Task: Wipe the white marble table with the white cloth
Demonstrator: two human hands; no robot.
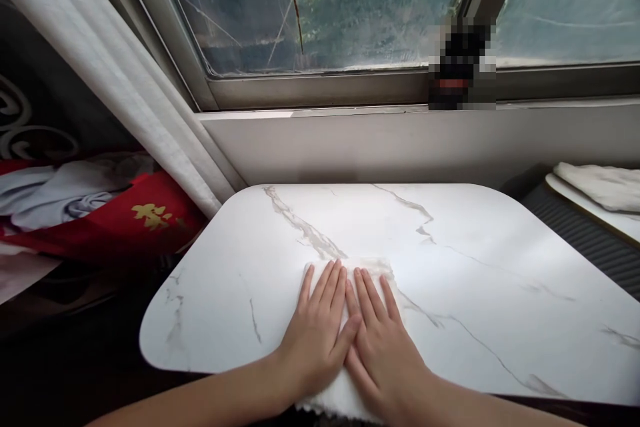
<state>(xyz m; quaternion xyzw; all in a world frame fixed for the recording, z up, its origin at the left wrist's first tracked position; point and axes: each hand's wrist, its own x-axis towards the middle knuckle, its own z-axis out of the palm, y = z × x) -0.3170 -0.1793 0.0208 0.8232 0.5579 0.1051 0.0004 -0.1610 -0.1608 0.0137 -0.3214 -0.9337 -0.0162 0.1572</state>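
Observation:
A white cloth lies flat on a white marble-patterned table, its lower end reaching the near edge. Flat on the cloth rests my left hand, fingers stretched out and pointing away from me. Beside it my right hand presses down on the same cloth, fingers extended and slightly spread. My left thumb crosses over the edge of my right hand. Neither hand grips the cloth; both lie on top and hide much of it.
Behind the table is a wall under a metal-framed window. A pale curtain hangs at the left, near a red bag with grey fabric in it. Folded cloth lies on a surface at the right.

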